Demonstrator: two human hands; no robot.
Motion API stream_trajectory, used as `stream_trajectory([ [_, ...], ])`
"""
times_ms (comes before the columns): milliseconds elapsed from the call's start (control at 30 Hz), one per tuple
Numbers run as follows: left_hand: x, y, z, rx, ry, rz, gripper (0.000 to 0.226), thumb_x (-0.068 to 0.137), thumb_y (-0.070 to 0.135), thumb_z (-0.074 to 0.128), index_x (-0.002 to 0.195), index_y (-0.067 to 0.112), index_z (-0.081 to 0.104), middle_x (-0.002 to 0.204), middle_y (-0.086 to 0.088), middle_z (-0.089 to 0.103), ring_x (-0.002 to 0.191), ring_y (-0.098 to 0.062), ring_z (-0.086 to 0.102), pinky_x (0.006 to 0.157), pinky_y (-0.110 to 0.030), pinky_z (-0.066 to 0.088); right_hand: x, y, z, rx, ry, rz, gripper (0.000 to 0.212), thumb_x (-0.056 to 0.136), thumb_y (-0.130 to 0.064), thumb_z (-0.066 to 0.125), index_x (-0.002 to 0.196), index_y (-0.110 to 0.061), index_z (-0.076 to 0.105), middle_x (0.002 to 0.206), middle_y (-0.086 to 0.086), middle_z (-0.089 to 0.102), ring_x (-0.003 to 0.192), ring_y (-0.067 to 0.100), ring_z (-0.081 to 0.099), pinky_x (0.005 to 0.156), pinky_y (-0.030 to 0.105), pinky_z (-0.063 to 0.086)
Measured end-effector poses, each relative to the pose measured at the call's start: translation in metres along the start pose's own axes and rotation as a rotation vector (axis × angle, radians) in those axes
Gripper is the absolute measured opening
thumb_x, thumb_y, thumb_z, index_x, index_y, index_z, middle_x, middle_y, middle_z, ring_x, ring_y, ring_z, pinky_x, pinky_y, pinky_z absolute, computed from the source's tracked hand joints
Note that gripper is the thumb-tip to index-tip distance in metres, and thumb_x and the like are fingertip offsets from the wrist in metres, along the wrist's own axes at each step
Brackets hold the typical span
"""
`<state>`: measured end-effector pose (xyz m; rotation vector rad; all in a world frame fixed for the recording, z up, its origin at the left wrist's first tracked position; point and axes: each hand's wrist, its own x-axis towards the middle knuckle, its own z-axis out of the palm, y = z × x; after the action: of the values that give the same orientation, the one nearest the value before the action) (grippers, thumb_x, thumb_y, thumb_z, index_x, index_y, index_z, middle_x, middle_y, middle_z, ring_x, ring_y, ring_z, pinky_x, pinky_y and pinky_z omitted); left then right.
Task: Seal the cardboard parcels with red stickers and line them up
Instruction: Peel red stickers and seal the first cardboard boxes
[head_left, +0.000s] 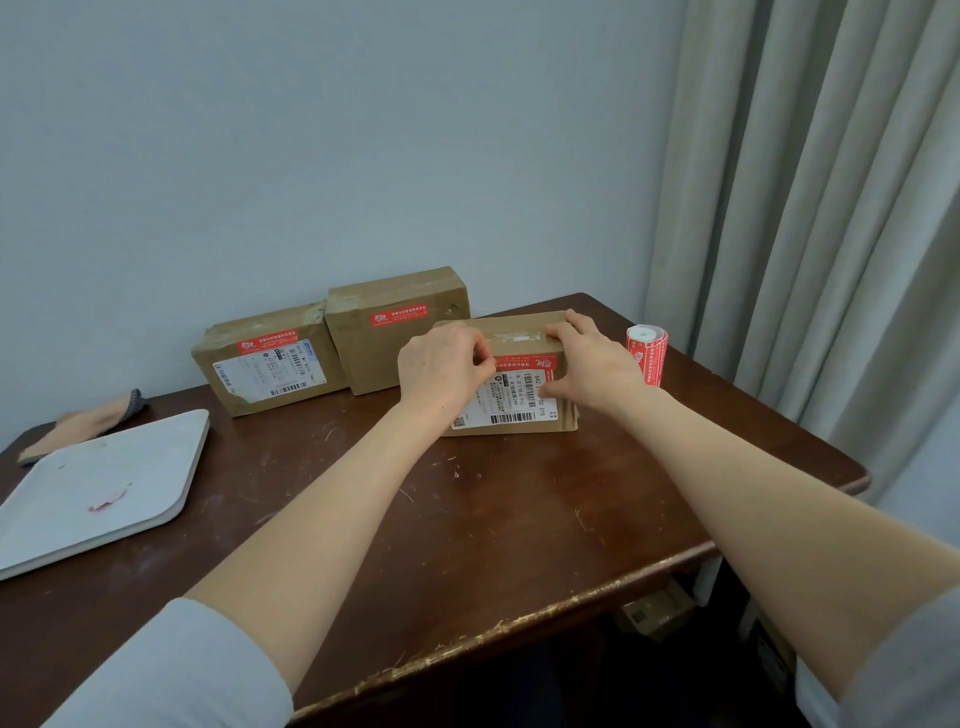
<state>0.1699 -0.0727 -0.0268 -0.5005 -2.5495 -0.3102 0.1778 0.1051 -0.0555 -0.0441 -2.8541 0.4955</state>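
Three cardboard parcels lie on the dark wooden table (467, 519). The left parcel (265, 358) and the middle parcel (400, 327) stand side by side against the wall, each with a red sticker on top. The nearest parcel (519, 410) lies to the right, with a white shipping label and a red sticker (519, 362) across its top. My left hand (441, 369) rests on its left part, fingers curled over the sticker's left end. My right hand (587, 358) grips the parcel's right end, thumb on the label. A roll of red stickers (647, 353) stands to the right.
A white tray (98, 488) with a small pink scrap lies at the table's left. A beige and grey cloth item (88, 423) lies behind it. Grey curtains (805, 208) hang on the right. The table's front edge is chipped.
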Motion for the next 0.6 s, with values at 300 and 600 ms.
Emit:
stream_trajectory([
  [300, -0.0007, -0.0018, 0.0008, -0.002, 0.002, 0.026, 0.012, 0.087, 0.029, 0.061, 0.078, 0.026, 0.068, 0.101, 0.01, 0.066, 0.083, -0.011, 0.059, 0.06, -0.025, 0.04, 0.0006, 0.0014, 0.0011, -0.002, -0.001, 0.0, 0.085, 0.075, -0.038, 0.077, 0.145, -0.022, 0.033, 0.16, 0.003, 0.014, 0.127, 0.03, 0.05, 0.096, 0.043, 0.049],
  [600, -0.0004, -0.0028, 0.0009, -0.001, -0.004, 0.027, 0.011, 0.087, 0.031, 0.061, 0.078, 0.027, 0.068, 0.099, 0.011, 0.065, 0.086, -0.012, 0.06, 0.062, -0.026, 0.044, 0.0008, 0.0019, 0.0018, 0.003, 0.005, -0.002, 0.085, 0.075, -0.038, 0.077, 0.146, -0.023, 0.032, 0.159, 0.002, 0.014, 0.125, 0.03, 0.051, 0.094, 0.042, 0.05],
])
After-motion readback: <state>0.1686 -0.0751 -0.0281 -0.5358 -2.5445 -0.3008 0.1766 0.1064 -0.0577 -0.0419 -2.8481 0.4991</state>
